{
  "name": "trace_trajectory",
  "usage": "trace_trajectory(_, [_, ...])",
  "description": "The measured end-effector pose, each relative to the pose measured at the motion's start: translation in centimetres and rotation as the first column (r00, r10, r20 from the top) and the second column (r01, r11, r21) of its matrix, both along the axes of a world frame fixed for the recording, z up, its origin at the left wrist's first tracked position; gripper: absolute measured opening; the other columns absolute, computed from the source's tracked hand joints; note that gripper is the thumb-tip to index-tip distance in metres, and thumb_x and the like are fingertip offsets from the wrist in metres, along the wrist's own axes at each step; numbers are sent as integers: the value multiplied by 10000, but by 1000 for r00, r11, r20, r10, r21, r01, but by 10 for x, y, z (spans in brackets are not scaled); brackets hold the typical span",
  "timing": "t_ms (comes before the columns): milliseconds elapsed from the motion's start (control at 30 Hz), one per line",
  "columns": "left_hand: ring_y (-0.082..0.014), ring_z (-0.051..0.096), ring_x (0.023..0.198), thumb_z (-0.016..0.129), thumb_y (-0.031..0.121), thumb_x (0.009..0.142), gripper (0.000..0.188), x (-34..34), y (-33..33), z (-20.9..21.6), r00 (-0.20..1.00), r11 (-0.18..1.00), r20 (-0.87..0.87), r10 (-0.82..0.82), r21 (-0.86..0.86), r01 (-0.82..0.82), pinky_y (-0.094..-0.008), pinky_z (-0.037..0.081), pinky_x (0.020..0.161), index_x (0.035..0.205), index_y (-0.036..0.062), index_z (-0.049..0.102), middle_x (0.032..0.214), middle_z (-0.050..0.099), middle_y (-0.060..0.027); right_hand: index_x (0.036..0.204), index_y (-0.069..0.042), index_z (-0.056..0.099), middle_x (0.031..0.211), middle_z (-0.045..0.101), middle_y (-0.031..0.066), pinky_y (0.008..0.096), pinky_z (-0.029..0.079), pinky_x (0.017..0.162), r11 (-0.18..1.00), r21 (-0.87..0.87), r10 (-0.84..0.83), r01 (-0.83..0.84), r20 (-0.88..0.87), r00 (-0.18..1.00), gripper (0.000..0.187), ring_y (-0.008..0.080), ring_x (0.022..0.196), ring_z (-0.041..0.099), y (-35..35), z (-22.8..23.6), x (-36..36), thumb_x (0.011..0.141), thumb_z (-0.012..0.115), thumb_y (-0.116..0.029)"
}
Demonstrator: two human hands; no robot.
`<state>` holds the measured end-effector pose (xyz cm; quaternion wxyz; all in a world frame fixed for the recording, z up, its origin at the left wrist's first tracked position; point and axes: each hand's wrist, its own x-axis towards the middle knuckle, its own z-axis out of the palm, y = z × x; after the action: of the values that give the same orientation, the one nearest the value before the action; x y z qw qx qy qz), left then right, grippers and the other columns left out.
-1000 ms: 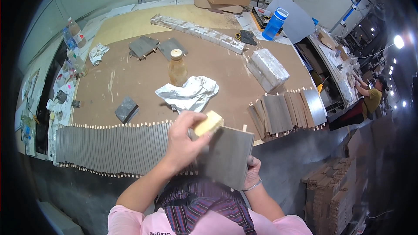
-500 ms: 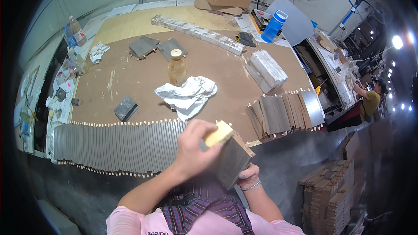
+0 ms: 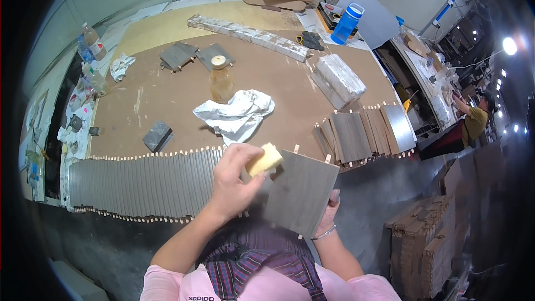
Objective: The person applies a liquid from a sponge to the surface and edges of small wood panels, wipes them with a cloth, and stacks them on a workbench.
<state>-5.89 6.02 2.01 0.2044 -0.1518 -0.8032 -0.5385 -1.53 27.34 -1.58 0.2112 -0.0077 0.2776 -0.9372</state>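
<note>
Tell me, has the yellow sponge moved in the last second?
Yes. The yellow sponge in the left hand first slid toward the person, away from the white rag, then came back up near where it started.

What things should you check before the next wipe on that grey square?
1. Yellow sponge gripped in the left hand: ok.
2. Grey tile held from behind by the right hand: ok, fingers show at its lower right edge.
3. Sponge touching the tile: ok, it sits at the upper left corner.
4. Sponge wet or dry: cannot tell.
5. White rag within reach on the brown table: likely ok, it lies just beyond the hands.
6. Row of grey tiles along the table edge clear of the held tile: cannot tell, they overlap in view.
</note>
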Motion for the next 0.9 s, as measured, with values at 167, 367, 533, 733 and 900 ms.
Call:
trace_trajectory(167, [-264,618,917,728,-18,696,416,3,7,1,998,998,-38,-58,-29,57,-332,495,817,1100,25,637,1021,602,-136,1432,-65,422,1401,506,137,474,430,1049,976,-100,-178,194,149,973,796,316,1259,511,1,-12,-7,884,560,-626])
trace_trajectory(367, [-282,612,920,738,-12,673,408,6,20,6,984,984,-94,-153,-107,143,-352,503,801,1070,27,654,1027,602,-137,1349,-51,508,1282,595,134,435,493,974,958,-210,-162,194,161,973,686,283,1153,587,-2,-18,-13,924,528,-590])
trace_trajectory(533, [-283,609,892,743,-1,661,410,16,31,9,968,970,-95,-233,-90,224,-361,510,750,1062,32,666,1019,608,-126,1399,-30,448,1339,545,186,455,467,1020,951,-252,-152,176,114,982,725,330,1189,569,-9,-4,-20,948,424,-598])
trace_trajectory(733, [-302,614,828,748,-14,645,396,37,45,10,893,905,-172,-416,-171,389,-371,515,722,1029,61,686,1006,616,-142,1460,-16,358,1418,448,246,530,399,1067,985,-148,-74,86,87,993,796,421,1254,496,-6,-2,-39,936,382,-614])
trace_trajectory(900, [-295,611,841,703,-47,654,338,35,35,4,893,883,-143,-426,-279,377,-367,522,700,972,66,692,982,611,-125,1499,-47,321,1480,385,267,589,346,1092,986,-87,-135,142,89,987,841,463,1294,453,-4,-7,-38,920,375,-654])
